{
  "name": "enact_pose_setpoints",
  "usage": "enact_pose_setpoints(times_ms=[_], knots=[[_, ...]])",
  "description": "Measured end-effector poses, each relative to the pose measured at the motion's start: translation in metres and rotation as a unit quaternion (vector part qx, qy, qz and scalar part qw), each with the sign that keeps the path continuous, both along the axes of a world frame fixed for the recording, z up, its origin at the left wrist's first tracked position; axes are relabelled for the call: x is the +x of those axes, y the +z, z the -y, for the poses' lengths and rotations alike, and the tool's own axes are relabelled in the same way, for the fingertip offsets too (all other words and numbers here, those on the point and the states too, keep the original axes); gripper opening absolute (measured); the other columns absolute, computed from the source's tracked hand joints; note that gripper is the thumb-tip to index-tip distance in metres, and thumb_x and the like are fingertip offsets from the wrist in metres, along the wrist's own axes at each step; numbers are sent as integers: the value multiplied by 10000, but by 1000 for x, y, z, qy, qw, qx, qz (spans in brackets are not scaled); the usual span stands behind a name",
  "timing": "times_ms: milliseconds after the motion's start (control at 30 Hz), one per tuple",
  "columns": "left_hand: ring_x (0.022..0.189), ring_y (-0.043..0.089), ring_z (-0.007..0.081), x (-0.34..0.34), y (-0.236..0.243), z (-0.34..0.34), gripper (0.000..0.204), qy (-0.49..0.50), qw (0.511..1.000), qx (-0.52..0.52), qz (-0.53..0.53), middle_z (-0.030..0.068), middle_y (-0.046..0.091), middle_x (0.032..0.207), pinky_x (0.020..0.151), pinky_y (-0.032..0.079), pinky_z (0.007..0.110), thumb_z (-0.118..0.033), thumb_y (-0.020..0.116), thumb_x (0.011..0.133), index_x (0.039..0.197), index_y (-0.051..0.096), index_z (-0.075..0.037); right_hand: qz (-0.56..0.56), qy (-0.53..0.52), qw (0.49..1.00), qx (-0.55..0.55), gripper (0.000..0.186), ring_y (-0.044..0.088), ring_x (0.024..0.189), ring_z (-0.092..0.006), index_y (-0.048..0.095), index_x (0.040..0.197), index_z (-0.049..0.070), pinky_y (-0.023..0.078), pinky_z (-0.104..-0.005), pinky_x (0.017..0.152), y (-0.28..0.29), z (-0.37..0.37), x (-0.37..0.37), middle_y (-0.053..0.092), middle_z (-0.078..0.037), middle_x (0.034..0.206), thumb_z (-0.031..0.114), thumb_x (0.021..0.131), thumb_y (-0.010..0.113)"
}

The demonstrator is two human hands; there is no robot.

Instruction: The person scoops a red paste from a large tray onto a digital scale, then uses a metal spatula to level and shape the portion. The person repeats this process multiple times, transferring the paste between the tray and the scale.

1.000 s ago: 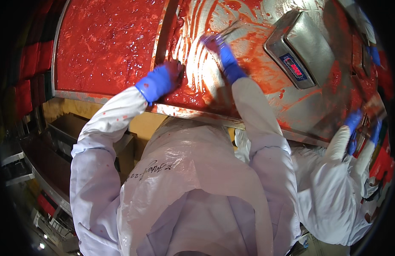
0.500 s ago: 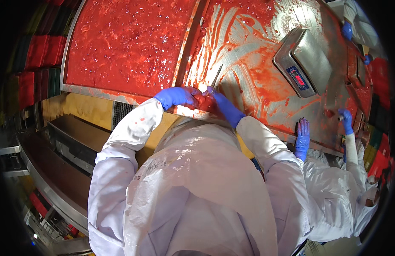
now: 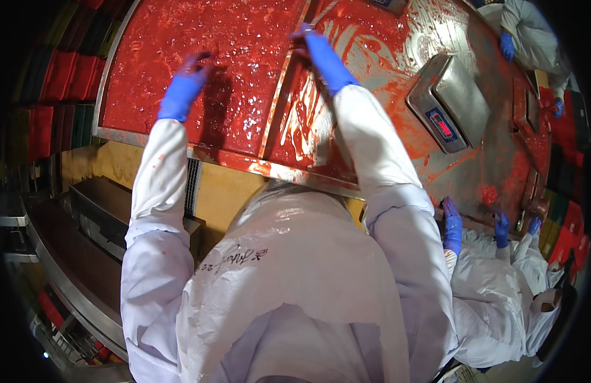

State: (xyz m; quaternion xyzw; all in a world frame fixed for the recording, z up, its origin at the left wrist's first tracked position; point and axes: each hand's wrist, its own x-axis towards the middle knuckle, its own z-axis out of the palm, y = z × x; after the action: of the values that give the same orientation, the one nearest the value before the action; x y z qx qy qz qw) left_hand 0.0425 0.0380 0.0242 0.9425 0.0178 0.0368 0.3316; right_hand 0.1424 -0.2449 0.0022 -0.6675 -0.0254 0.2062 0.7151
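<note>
My left hand [image 3: 185, 89], in a blood-smeared blue glove, hangs over the left part of a wide metal tray [image 3: 156, 135]. Its fingers are apart and hold nothing. Glossy wet red matter [image 3: 238, 45] fills that part of the tray; I cannot tell its kind. Further right and farther away, my right hand [image 3: 321, 56] reaches over the metal divider [image 3: 277, 96]. It is closed on a thin knife [image 3: 325, 11] whose blade points up and to the right. The handle is hidden in the glove.
A metal scale [image 3: 458, 96] with a lit display stands on the red-smeared steel table [image 3: 397, 83]. Co-workers' blue-gloved hands [image 3: 452, 226] are along the right edge, with another person [image 3: 531, 32] at the far right. Red and green crates [image 3: 72, 76] are stacked at left.
My hands were together at the near edge with a small red piece between them. They have parted: the left moved left over the red matter, the right moved farther away with the knife.
</note>
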Motion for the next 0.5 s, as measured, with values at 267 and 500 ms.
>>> enact_pose_setpoints(times_ms=[267, 500], knots=[[1043, 530, 288, -13, -48, 181, 249, -269, 927, 261, -7, 109, 570, 1028, 957, 322, 522, -224, 568, 857, 1055, 575, -74, 260, 45, 815, -515, 433, 552, 965, -369, 619, 979, 24, 441, -444, 845, -60, 221, -73, 600, -212, 1000, 431, 871, 517], [841, 554, 387, -99, -47, 196, 192, -398, 900, 32, -174, 198, 559, 878, 759, 453, 458, -168, 536, 864, 984, 527, -18, 183, 67, 862, -468, 313, 540, 949, -348, 650, 948, 53, 447, -445, 825, -55, 249, -235, 603, -178, 948, 334, 834, 576]])
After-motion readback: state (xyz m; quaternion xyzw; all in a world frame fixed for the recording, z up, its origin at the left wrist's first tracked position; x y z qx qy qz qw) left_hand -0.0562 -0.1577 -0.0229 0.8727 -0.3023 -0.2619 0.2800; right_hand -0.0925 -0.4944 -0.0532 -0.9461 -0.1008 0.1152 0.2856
